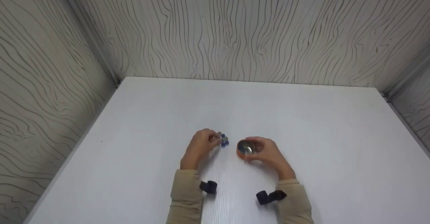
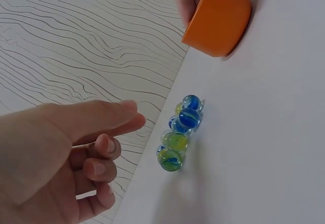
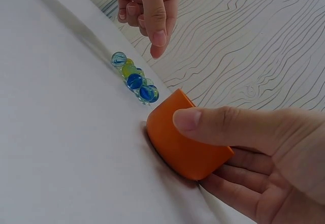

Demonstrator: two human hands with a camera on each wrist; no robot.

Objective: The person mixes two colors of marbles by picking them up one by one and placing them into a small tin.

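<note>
Orange cup (image 3: 172, 145) in right grip (image 1: 269, 152), marbles (image 2: 176, 141) (by left grip (image 1: 200, 145))

Pointing thumb and forefinger on left hand (image 1: 200, 145), lower centre, curling other fingers loosely; gripping with right hand (image 1: 269, 152), right of centre!

White tabletop (image 1: 302, 116) sits under left hand (image 1: 198, 146) and right hand (image 1: 270, 153), runs well past both sides. Back wall (image 1: 218, 32) well beyond the hands, along the tabletop's far edge: pale panel, dark wavy wood-grain lines, mostly vertical. Left wall (image 1: 40, 116): same print, well left of the left hand. Right wall (image 1: 416, 103): same again, only part in view, well right of the right hand. Gray corner strips: left strip (image 1: 89, 32) beyond and left of the left hand, right strip (image 1: 408, 71) beyond and right of the right hand. Small dark speck (image 1: 101, 141) on the tabletop, left of the left hand, well apart.
</note>
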